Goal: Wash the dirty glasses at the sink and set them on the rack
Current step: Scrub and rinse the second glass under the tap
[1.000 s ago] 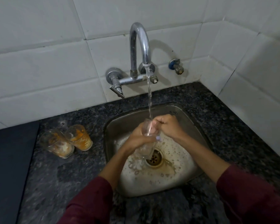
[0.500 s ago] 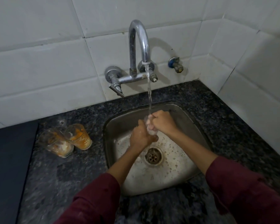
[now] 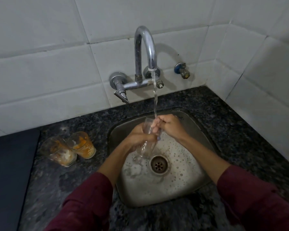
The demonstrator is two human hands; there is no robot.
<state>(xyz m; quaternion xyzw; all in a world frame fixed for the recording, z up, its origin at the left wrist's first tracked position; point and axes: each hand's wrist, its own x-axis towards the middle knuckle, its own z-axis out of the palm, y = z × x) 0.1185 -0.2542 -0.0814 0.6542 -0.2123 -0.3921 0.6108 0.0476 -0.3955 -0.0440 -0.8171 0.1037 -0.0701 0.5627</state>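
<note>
Over the steel sink I hold a clear glass under the running tap. My left hand grips the glass around its middle, its base tilted down toward the drain. My right hand is curled at the rim, its fingers on or inside the mouth where the water stream lands. Two dirty glasses with orange and white residue stand on the counter left of the sink, one nearer the left, the other beside it.
Soapy water and bubbles cover the sink bottom. Dark speckled granite counter surrounds the sink. A dark flat surface lies at the far left. A small valve sticks from the white tiled wall. No rack is in view.
The glass, mostly hidden between both hands half a second ago, now shows more, its base angled down toward the drain. Both hands stay under the stream.
</note>
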